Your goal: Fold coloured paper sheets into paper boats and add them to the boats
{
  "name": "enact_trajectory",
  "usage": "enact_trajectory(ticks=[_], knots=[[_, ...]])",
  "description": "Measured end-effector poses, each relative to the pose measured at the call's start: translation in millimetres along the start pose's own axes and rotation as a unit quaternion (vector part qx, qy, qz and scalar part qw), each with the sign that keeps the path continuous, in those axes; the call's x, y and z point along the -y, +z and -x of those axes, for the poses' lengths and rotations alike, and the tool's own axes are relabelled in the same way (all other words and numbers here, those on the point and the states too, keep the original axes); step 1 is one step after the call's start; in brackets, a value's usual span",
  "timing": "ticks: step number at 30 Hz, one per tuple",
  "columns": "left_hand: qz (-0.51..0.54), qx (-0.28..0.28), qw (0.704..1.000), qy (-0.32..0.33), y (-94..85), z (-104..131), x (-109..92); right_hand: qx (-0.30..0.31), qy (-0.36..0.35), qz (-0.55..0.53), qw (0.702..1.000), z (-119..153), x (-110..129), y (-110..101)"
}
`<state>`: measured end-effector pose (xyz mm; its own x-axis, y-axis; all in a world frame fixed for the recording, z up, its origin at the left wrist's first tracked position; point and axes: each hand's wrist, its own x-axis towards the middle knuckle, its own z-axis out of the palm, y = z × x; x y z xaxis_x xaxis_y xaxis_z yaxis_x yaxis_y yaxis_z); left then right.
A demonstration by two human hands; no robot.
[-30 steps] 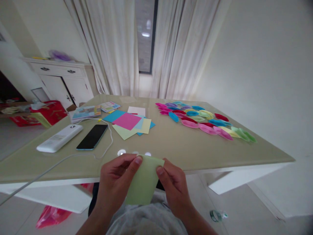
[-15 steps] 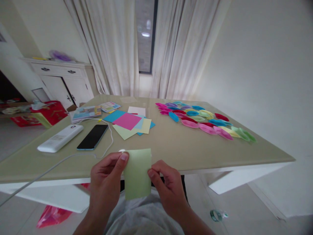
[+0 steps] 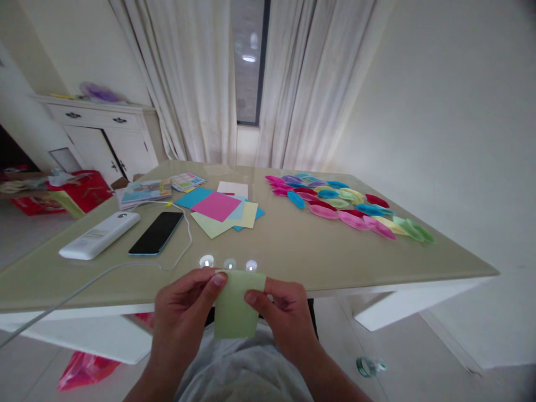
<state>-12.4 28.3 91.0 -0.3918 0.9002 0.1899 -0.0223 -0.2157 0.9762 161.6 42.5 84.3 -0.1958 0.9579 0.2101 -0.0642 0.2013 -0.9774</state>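
Observation:
A light green paper (image 3: 237, 312) is held upright over my lap, at the near edge of the table (image 3: 288, 251). My left hand (image 3: 188, 307) pinches its upper left corner, thumb in front. On the upper right side, my right hand (image 3: 285, 307) grips the same paper between thumb and fingers, the thumb lying on its face. The fingers behind the paper are partly hidden. Beyond the hands lie loose coloured sheets, with a pink sheet (image 3: 216, 206) on top. Several folded paper petals (image 3: 352, 219) in many colours are spread at the right.
A black phone (image 3: 156, 233) and a white power bank (image 3: 99, 235) lie at the left, with a white cable (image 3: 121, 266) running past them. Booklets (image 3: 146, 191) are at the back left. Three bright round reflections show on the tabletop beyond the paper.
The paper's top edge has tipped lower, and my right thumb has moved up and left onto its face. Three round reflections now show above it, where one was partly visible.

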Motion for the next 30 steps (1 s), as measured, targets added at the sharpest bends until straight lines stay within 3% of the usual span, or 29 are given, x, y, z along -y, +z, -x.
enact_trajectory(ticks=[6,10,15,18,20,22,24,25,27,30], knots=[[0.014,-0.026,1.0,0.0,2.0,2.9,2.0,-0.088,-0.034,0.02,0.995,1.2,-1.6,4.7],[0.016,-0.06,0.998,0.003,-2.6,2.1,4.3,-0.076,-0.024,0.005,0.997,4.5,-9.7,8.1],[0.026,-0.069,0.997,-0.013,-6.8,-2.0,10.2,-0.077,-0.062,0.035,0.995,6.3,-15.8,8.7],[-0.036,-0.032,0.996,0.075,-16.1,-4.8,5.6,-0.073,-0.109,0.106,0.986,6.2,-11.2,3.2],[-0.131,0.031,0.963,0.233,-26.2,-5.2,-1.9,-0.044,-0.158,0.197,0.966,6.6,-4.8,-2.0],[-0.264,0.123,0.874,0.39,-35.4,-4.1,-10.2,0.007,-0.196,0.286,0.938,8.0,2.4,-5.9],[-0.346,0.225,0.779,0.472,-40.6,-2.3,-16.6,0.046,-0.208,0.34,0.916,10.6,8.3,-7.3],[-0.358,0.259,0.751,0.49,-41.3,-1.6,-18.8,0.056,-0.211,0.353,0.91,12.4,10.3,-7.3],[-0.35,0.28,0.738,0.505,-40.0,-1.2,-21.6,0.06,-0.222,0.36,0.904,16.3,12.0,-7.3],[-0.336,0.258,0.744,0.516,-34.0,-2.5,-26.6,0.062,-0.247,0.35,0.902,20.6,11.3,-9.6]])
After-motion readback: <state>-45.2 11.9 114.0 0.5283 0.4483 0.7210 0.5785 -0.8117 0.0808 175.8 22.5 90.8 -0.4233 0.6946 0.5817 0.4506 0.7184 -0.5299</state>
